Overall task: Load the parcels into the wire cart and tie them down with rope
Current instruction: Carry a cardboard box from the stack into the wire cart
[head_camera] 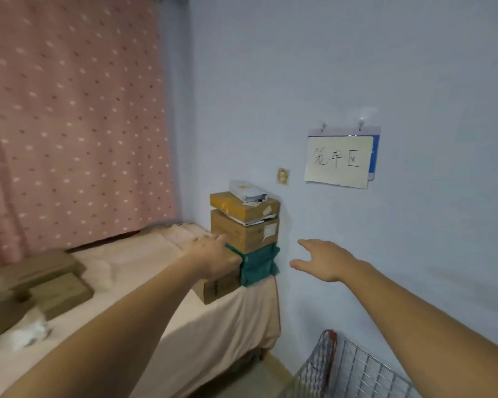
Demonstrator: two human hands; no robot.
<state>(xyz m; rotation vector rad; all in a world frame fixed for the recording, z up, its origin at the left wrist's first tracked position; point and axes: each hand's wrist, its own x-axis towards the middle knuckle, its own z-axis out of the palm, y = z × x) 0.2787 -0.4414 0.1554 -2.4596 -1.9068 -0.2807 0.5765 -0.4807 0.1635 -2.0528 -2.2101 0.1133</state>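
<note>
The left hand (213, 255) touches the left side of the stack (243, 234), fingers straight; the right hand (325, 259) is spread wide, apart on the stack's right.

One head-worn camera looked forward and down; it faced the pale blue wall (385, 67); pink-sheeted bed (144, 271) close below.

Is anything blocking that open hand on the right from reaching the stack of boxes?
Nothing visible does. The right hand hangs open in bare air beside the stack of parcels, with only the blue wall behind. The left hand already touches the stack's other side.
</note>
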